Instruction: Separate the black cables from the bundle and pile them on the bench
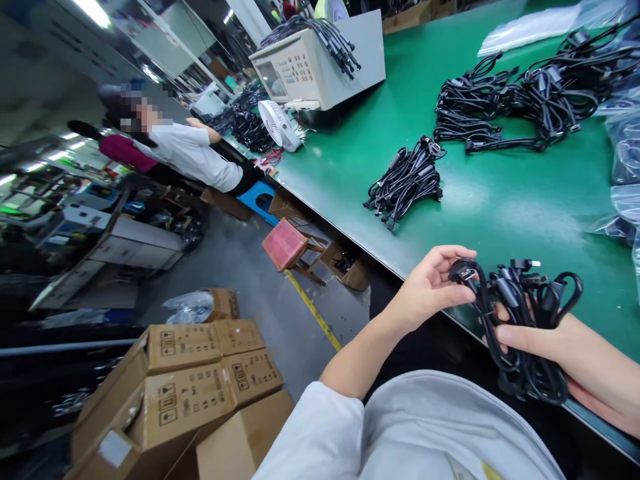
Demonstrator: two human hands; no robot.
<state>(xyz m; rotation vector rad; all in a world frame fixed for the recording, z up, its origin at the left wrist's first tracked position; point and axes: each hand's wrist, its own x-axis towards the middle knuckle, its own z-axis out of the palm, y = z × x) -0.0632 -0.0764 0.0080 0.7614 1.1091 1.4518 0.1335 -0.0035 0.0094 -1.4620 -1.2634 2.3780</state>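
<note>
Several coiled black cables (537, 333) form a bundle in my right hand (543, 343), whose fingers and thumb wrap round it at the table's front edge. My left hand (440, 280) pinches the end of one black cable, near its connector (465, 272), at the left side of the same bundle. Metal plug tips stick out at the top of the bundle. Farther up the green table (480, 207) lies a separate bundle of black cables (407, 177), apart from both hands.
A larger pile of black cables (520, 100) and clear plastic bags (625, 153) lie at the right. A beige instrument (305, 70) with cables on top and a white fan (280, 125) stand farther back. Cardboard boxes (190, 393) and a red stool (285, 245) are left, with a seated person (195, 153) beyond.
</note>
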